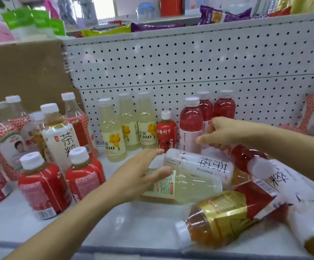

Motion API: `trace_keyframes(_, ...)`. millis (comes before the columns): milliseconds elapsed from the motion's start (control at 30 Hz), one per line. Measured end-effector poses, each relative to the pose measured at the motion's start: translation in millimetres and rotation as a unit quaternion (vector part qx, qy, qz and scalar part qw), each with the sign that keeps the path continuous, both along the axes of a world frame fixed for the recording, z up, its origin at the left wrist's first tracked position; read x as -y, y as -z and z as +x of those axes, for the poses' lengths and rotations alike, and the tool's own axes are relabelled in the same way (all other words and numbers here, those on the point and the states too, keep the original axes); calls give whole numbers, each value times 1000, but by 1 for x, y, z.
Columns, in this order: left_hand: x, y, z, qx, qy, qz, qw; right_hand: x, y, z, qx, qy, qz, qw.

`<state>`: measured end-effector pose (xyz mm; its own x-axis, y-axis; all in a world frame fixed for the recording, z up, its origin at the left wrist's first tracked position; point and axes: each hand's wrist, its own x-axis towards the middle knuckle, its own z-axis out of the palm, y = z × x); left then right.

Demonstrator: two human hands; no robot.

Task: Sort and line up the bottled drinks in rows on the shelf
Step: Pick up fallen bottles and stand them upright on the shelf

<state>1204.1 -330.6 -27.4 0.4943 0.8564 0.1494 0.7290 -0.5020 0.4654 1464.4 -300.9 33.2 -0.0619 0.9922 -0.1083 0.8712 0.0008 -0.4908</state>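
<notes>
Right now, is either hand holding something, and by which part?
Right hand grips the clear plastic red-drink bottle by its base end; left hand holds nothing.

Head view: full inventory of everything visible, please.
pale yellow bottles: four; three standing back centre, one lying under left hand
pink bottles: four; three standing back, right of centre, one lying in right hand
red-label juice bottles: at least four; three front left, one back centre
white-label tea bottles: three; one standing left, two lying right
gold-and-red-label bottle: one, amber, lying front right
red-patterned bottles: several, far left; one right edge
pegboard: one, white, behind
cardboard: one, brown, back left
snack packets: several, purple and green, above pegboard
left hand: open, over lying yellow bottle
right hand: fingers round lying pink bottle
</notes>
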Motion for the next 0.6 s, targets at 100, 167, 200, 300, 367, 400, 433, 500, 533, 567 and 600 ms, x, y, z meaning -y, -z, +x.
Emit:
trace_keyframes(100, 0, -1, -4, -104, 31, 15, 994, 30, 4, -12, 147, -70, -49, 986)
trace_keyframes(167, 1, 0, -2, -178, 41, 66, 981, 37, 9, -17, 213, -79, -68, 972)
trace_keyframes(200, 2, 0, 0, -196, 44, 89, 975, 37, 11, -18, 228, -81, -68, 968)
trace_keyframes(300, 3, 3, 0, -212, 36, 117, 970, 34, 8, -20, 241, -88, -80, 963)
trace_keyframes(367, 4, 4, -1, -205, 28, 124, 971, 31, 4, -19, 245, -97, -93, 960)
trace_keyframes(400, 5, 6, -3, -193, 24, 121, 973, 30, 2, -17, 246, -103, -98, 959)
trace_keyframes(433, 5, 6, -4, -179, 20, 114, 977, 29, 1, -16, 249, -108, -103, 957)
trace_keyframes(500, 5, 8, -9, -128, 11, 91, 987, 27, -1, -12, 249, -115, -113, 955)
trace_keyframes(533, 5, 8, -10, -82, 5, 76, 994, 27, -1, -11, 245, -118, -119, 955)
trace_keyframes(567, 5, 8, -11, -24, -4, 56, 998, 26, 0, -10, 245, -120, -123, 954)
trace_keyframes(600, 5, 7, -10, 42, -14, 34, 998, 27, 3, -12, 252, -120, -127, 952)
